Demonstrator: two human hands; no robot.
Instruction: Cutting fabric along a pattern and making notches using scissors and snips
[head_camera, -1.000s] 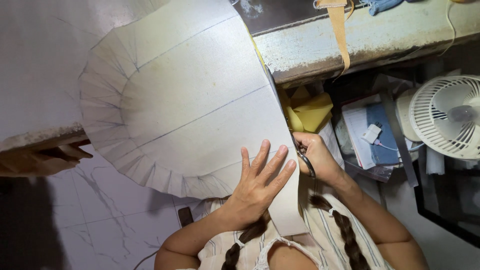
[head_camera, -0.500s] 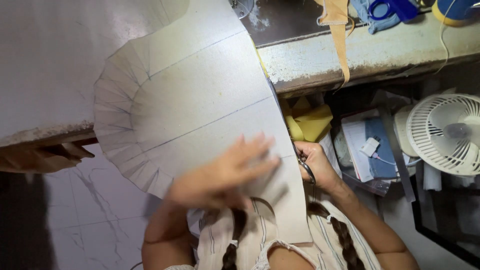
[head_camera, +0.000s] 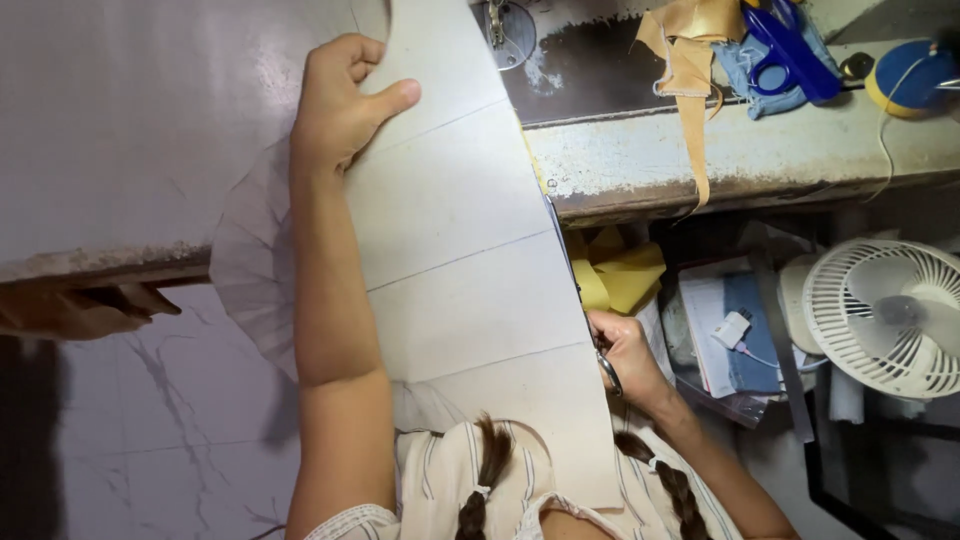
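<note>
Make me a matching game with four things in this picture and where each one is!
Things:
1. left hand
2. right hand
3. white fan
4. blue scissors

Places:
A. lying on the worn bench top at the upper right
B. gripping the far end of the big white sheet
C. at the sheet's right edge, holding a metal tool
D. down low on the right, below the bench

Pairs: 1-B, 2-C, 3-D, 4-A
</note>
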